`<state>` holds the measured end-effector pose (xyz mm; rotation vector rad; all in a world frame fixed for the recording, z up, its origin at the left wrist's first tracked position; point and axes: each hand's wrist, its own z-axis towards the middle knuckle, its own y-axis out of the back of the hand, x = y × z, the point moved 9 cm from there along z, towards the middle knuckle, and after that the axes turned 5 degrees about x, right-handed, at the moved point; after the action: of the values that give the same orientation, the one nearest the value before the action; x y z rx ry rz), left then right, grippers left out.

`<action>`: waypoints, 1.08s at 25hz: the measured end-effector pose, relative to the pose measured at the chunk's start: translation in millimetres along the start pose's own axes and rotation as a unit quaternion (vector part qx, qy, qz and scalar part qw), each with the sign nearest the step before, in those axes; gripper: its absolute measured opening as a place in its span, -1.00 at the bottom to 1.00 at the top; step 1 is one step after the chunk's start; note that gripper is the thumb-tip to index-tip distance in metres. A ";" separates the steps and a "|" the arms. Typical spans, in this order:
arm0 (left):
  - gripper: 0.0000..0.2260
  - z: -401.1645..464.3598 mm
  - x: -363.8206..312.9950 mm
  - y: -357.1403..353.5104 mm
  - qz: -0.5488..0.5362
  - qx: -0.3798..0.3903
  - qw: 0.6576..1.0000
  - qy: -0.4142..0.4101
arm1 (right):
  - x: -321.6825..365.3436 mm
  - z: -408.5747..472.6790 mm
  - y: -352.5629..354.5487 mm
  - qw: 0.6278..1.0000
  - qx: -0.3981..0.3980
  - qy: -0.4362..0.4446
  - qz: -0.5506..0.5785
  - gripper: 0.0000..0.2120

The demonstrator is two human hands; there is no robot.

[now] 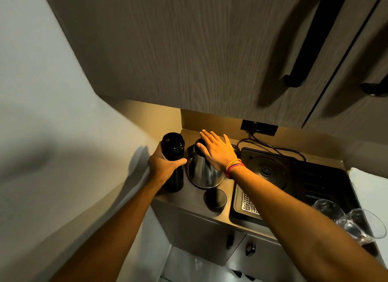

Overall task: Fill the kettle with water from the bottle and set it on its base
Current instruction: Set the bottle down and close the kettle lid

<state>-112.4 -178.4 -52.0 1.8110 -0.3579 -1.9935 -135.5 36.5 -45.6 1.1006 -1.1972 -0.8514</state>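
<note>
At the far left stands a pale wall (52,113), and beside it a narrow counter (189,197) runs under dark wood cupboards (189,50). The person's left hand (163,166) is wrapped around the middle of a dark bottle (173,155), which stands upright on the counter with its mouth open at the top. Just to the right of the bottle sits the steel kettle (201,172), directly on the counter and not on its base. The right hand (218,149) lies over the top of the kettle with the fingers spread flat, pressing or resting there and not closed around anything; coloured bands (233,168) circle that wrist. In front of the kettle, near the counter's edge, lies a round black cap (215,199), apart from both bottle and kettle. Further right is a black tray (327,176), and in its near corner the round kettle base (266,170) sits bare, a black cord (273,147) running from it up to a dark wall socket (259,127). A perforated metal grate (248,204) shows below the forearm. At the far right, two clear glasses (357,223) lie tipped on their sides by the tray's edge.
</note>
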 end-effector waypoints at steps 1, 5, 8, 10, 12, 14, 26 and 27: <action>-0.23 0.4 0.9 1.0 -0.008 0.003 1.000 -0.003 | 3.4 0.4 -0.8 1.000 0.003 0.014 -0.009 -0.31; -0.24 0.9 14.4 3.6 -0.050 0.028 0.998 0.006 | 7.3 2.6 -1.1 0.999 0.015 0.017 -0.046 -0.32; -0.23 -2.6 19.2 3.8 -0.051 0.035 0.998 0.009 | 10.6 1.5 -2.5 0.997 0.021 0.019 -0.070 -0.34; -0.18 -3.2 23.3 2.4 -0.056 0.040 0.997 0.023 | 12.0 0.6 -2.7 0.997 0.025 0.017 -0.071 -0.34; -0.12 -14.6 38.2 -4.4 -0.057 0.054 0.995 0.069 | 12.0 0.0 -1.4 0.998 0.025 0.016 -0.061 -0.34; -0.04 -45.1 69.1 -17.9 0.003 0.068 0.985 0.159 | 13.1 -4.9 0.0 0.999 0.004 0.021 -0.049 -0.33; -0.33 -140.7 13.4 -164.7 0.414 0.215 0.878 -0.104 | -36.1 -59.8 -2.8 0.993 -0.079 0.005 -0.086 -0.31; -0.35 -137.6 12.4 -172.5 0.430 0.233 0.866 -0.102 | -38.1 -62.0 -2.7 0.993 -0.078 0.007 -0.091 -0.31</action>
<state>-0.3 -20.4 -158.4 1.2722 -1.5216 -1.4856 -81.9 83.8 -59.4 1.0973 -1.0107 -1.0582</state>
